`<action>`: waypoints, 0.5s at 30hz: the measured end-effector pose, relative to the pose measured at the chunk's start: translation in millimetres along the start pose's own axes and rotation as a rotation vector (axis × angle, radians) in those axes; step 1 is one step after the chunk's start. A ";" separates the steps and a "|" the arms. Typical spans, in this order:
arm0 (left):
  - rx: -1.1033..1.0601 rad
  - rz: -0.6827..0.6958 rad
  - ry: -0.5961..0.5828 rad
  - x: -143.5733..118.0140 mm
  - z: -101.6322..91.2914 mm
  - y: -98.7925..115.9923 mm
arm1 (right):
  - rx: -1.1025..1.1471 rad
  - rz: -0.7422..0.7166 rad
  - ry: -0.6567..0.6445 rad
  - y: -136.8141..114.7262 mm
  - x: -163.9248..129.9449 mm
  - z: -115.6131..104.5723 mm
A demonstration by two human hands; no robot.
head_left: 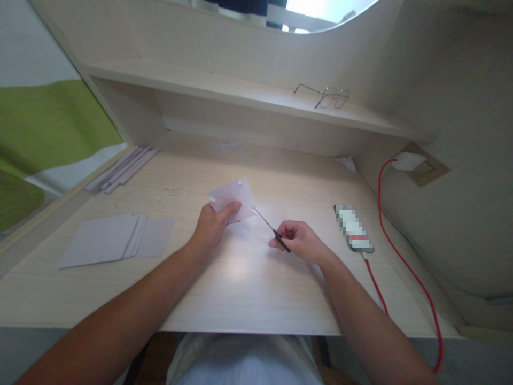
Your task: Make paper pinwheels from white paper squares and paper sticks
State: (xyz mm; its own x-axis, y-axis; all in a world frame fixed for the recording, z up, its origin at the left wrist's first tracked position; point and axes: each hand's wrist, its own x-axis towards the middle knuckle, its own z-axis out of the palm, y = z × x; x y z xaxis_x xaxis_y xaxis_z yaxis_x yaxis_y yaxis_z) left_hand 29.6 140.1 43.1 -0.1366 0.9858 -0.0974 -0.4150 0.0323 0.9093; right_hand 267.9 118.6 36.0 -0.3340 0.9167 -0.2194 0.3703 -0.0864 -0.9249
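Head view, progress: cutting at an early stage, judging by the uncut sheets lying flat; only a few tiny white scraps (168, 191) lying beyond the left hand; blade tips just meeting the edge of the folded paper (234, 199), no finished cut showing.
Left hand (212, 223): closing around the folded paper, thumb on top, fingers underneath, lifting it slightly off the bench (248, 278).
Right hand (298, 241): curling shut around the dark handles of the small scissors (272, 229), blades pointing up and left toward the paper; hard to tell whether the blades are parted.
Folded paper, place: sitting in the left hand's grip, just left of the scissor tips, well apart from the right hand itself.
Left of the left hand: stack of grey sheets (116, 239) resting flat; further strips (122, 170) lying beyond it.
Right of the right hand: phone (354, 228) lying near, red cable (404, 262) trailing off the bench edge.
Beyond both hands: spectacles (326, 96) resting on the shelf (240, 91).
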 end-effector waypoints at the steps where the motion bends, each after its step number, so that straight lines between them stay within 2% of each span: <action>1: 0.000 0.001 0.001 0.0 -0.1 -0.2 | 0.005 0.003 0.001 0.0 0.2 0.0; 11: -0.002 0.012 0.027 3.9 -2.0 -2.6 | -0.012 0.057 -0.054 0.8 0.6 -5.1; 13: 0.018 0.023 0.031 5.0 -3.4 -3.4 | 0.011 0.075 0.026 0.0 1.8 -9.1; 15: 0.082 0.010 -0.014 4.7 -4.9 -4.6 | 0.092 0.032 0.185 -2.3 3.2 -12.0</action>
State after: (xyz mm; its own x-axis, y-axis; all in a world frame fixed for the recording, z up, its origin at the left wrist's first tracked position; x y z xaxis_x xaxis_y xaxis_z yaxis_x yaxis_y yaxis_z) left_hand 26.5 143.8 36.5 -0.1279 0.9883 -0.0832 -0.3382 0.0354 0.9404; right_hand 276.4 126.5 41.2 -0.1556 0.9680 -0.1967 0.2943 -0.1446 -0.9447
